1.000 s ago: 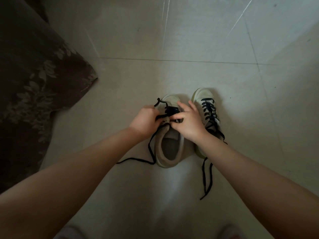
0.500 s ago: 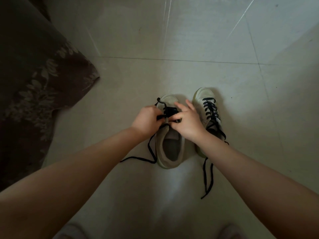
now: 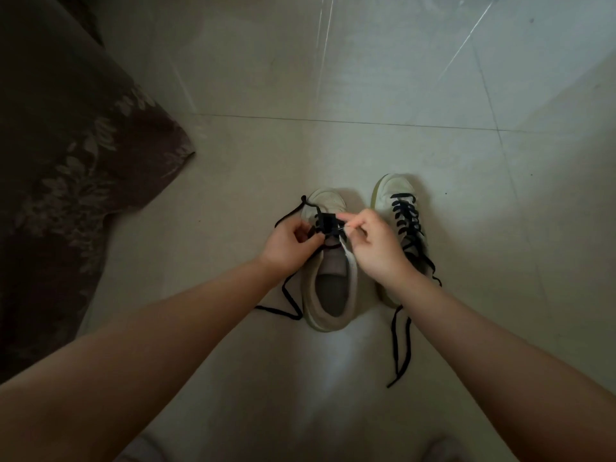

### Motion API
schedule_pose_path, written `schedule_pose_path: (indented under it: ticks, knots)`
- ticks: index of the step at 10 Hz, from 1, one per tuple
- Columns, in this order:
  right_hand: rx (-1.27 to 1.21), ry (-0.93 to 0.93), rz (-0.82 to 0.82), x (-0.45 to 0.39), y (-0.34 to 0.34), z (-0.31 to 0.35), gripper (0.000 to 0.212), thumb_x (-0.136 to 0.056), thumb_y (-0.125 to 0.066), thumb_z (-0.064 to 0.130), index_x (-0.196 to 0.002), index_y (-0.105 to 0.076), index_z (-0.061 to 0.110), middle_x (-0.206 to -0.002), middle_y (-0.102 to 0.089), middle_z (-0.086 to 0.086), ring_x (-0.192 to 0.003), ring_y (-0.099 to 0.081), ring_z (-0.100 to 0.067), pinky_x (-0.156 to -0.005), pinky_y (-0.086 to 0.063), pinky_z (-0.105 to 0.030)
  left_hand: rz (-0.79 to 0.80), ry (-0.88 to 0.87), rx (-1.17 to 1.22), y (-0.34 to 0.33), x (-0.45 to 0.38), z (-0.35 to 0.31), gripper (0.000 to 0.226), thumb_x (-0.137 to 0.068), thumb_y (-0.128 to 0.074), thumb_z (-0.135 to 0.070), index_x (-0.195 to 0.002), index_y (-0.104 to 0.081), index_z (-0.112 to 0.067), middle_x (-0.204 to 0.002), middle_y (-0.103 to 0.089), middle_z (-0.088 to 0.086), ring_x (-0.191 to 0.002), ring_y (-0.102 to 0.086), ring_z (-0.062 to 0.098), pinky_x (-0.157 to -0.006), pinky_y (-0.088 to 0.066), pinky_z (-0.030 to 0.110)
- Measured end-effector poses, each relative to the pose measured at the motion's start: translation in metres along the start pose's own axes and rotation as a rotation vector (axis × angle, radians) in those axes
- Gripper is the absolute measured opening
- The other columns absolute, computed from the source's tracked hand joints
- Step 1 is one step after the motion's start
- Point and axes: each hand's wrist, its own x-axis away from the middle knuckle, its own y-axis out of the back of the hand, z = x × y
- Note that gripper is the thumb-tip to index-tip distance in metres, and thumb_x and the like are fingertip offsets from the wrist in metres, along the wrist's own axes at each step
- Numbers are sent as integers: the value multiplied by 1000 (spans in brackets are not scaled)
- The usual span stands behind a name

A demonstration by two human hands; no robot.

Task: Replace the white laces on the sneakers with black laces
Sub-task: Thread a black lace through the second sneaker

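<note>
Two pale sneakers stand side by side on the floor, toes away from me. The left sneaker (image 3: 328,295) carries a black lace (image 3: 328,225) only across its lowest eyelets. One lace end loops out past the toe. The other end trails on the floor at the shoe's left. My left hand (image 3: 290,243) pinches the black lace at the shoe's left eyelet row. My right hand (image 3: 375,245) pinches the right eyelet flap by the tongue. The right sneaker (image 3: 398,195) is laced in black up its front, and its loose lace ends (image 3: 398,348) lie on the floor toward me.
A dark cloth with a pale leaf pattern (image 3: 83,168) hangs down to the floor at the left. Pale floor tiles (image 3: 366,78) stretch beyond the shoes. My knees show dimly at the bottom edge.
Both hands have parted slightly over the left sneaker. My right hand has shifted to the right and now pinches the eyelet flap, so the laced black part shows between the hands.
</note>
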Motion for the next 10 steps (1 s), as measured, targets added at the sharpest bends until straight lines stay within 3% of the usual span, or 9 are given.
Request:
schedule_pose_path:
  ticks: [1,2,4,5,6,7,8,9,10]
  knots:
    - [-693,-276,-36,-1,16,7,15,-100,-36,-1,-89,-45,5,-93,-69,-9,-94,-68,-30,-95,-49,-44,-22,17,2,-1,0,1,19,-86,-67,-22,-81,-53,-10,-62,-46,-4,-55,-40,5,-45,-32,8]
    - [-1196,-443,-109,-6,29,13,29,-100,-28,-3,-77,-41,9,-59,-49,-2,-47,-52,-11,-64,-49,-25,-26,9,-57,-1,-1,1,19,-87,-66,-23,-78,-51,-13,-64,-46,-5,-56,-41,6,-46,-33,9]
    - [843,161,232,4,51,8,18,-93,-50,43,-87,-59,29,-78,-56,12,-72,-53,-6,-65,-43,-28,-99,-35,-153,1,-4,1,15,-82,-68,-23,-81,-55,-15,-66,-51,-7,-60,-47,8,-51,-35,15]
    - [552,56,146,8,59,10,28,-96,-49,36,-74,-60,24,-65,-57,3,-60,-52,-11,-61,-38,-30,-143,-39,-112,-1,-4,3,17,-81,-69,-21,-86,-55,-15,-68,-51,-7,-62,-48,8,-55,-36,17]
    - [-302,-123,-102,7,67,18,31,-101,-43,22,-71,-53,16,-73,-56,0,-69,-54,-5,-78,-42,-28,-150,-36,-107,-6,-1,3,18,-82,-69,-21,-89,-53,-17,-70,-51,-8,-62,-47,4,-55,-36,15]
    - [-1029,-226,-35,4,70,33,36,-103,-31,21,-72,-44,10,-80,-64,-5,-93,-65,-16,-97,-45,-37,-111,-13,-112,-7,-2,1,19,-82,-68,-22,-90,-52,-15,-70,-50,-7,-63,-48,8,-56,-37,17]
    - [-1231,-398,-56,5,65,43,37,-104,-31,25,-69,-37,14,-50,-45,1,-48,-51,-12,-69,-51,-29,-81,13,-110,-5,-3,0,19,-83,-68,-22,-92,-53,-14,-70,-50,-6,-65,-47,11,-57,-38,18]
    - [-909,-441,-158,2,72,38,39,-103,-35,29,-66,-31,18,-39,-27,8,-31,-23,-5,-36,-21,-17,-97,8,-130,-1,-3,0,17,-84,-67,-21,-91,-54,-14,-70,-50,-6,-64,-47,11,-54,-36,15]
    - [-117,-234,-323,3,114,12,40,-91,-52,49,-66,-40,20,-51,-40,3,-45,-37,-16,-48,-33,-24,-137,5,-150,2,-3,1,15,-84,-65,-20,-90,-52,-16,-70,-50,-8,-67,-49,10,-53,-34,17]
